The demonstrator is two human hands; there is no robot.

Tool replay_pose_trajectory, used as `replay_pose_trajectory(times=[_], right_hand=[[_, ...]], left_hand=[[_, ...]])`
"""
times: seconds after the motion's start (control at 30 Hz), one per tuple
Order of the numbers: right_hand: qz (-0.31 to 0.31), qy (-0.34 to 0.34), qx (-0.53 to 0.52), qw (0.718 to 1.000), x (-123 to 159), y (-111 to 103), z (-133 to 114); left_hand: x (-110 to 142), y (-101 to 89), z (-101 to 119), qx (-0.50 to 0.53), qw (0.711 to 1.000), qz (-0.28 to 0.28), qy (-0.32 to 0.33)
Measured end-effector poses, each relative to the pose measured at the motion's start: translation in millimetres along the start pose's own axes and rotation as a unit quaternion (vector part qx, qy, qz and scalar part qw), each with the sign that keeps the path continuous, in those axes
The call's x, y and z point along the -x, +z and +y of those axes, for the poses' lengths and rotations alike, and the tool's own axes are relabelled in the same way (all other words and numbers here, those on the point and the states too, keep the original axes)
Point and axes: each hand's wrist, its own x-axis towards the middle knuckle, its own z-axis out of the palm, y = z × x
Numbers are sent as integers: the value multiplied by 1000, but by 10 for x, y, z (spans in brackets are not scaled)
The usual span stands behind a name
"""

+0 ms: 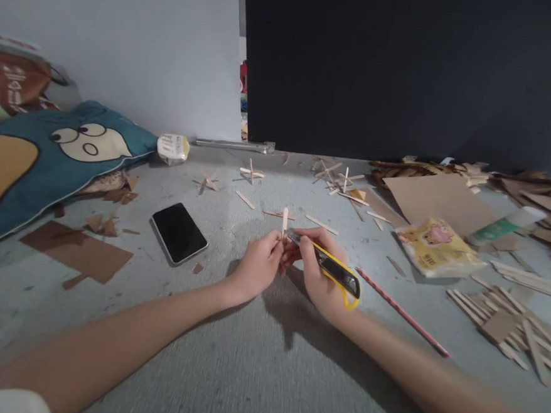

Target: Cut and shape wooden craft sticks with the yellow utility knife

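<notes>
My left hand (261, 261) pinches a pale wooden craft stick (285, 218), which stands upright above the fingers. Yellow and black, a utility knife (337, 269) lies in the grip of my right hand (320, 276). Its tip end points left and meets the stick close to my left fingertips; whether the blade touches the wood I cannot tell. Both hands are close together over the grey table (217, 366). Just beyond them, loose craft sticks (321, 224) lie flat. The lower end of the held stick is hidden by my fingers.
A phone (178, 233) and brown cardboard (78, 250) lie left, near a blue cushion (71, 161). To the right are a red striped pencil (403, 311), a yellow packet (437, 246), a glue stick (507, 226) and piled sticks (494, 322). Small crossed-stick pieces (251, 172) stand behind.
</notes>
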Motion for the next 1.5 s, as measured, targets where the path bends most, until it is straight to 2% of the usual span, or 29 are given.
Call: replay_pose_trajectory(times=[0.27,0.6,0.67,0.7,0.73,0.77,0.83,0.9,0.97,1.07,1.23,1.5], right_hand=[[35,67,-85,994,20,67,29],[48,114,-203,971,-43,28,97],[35,73,-146,986,-27,-6,36],[22,27,-90,995,-10,-28,-12],[-25,-36,-10,999,11,-52,-64],[-78,-113,59,989,32,-75,-115],[-113,-258,127,951,63,-116,-185],[-113,-316,147,930,65,-144,-180],[-89,-299,150,938,38,-163,-100],[-26,-226,156,961,-17,-187,83],[-47,-155,127,979,-43,-219,234],[-56,-120,108,985,-31,-189,135]], left_hand=[[-20,14,-41,42,999,-6,-13],[-1,29,-71,13,1000,-9,-6],[3,16,-46,22,1000,-12,-9],[4,7,-33,37,999,-13,-13],[3,-3,-19,58,998,-14,-18],[1,-14,-6,80,996,-14,-24],[-5,-36,14,116,992,-13,-37],[-12,-51,19,133,990,-26,-32],[-16,-55,9,142,989,-46,-17],[-14,-45,-13,142,988,-56,-19],[1,-36,-12,110,993,-50,-19],[12,-55,3,76,996,-52,4]])
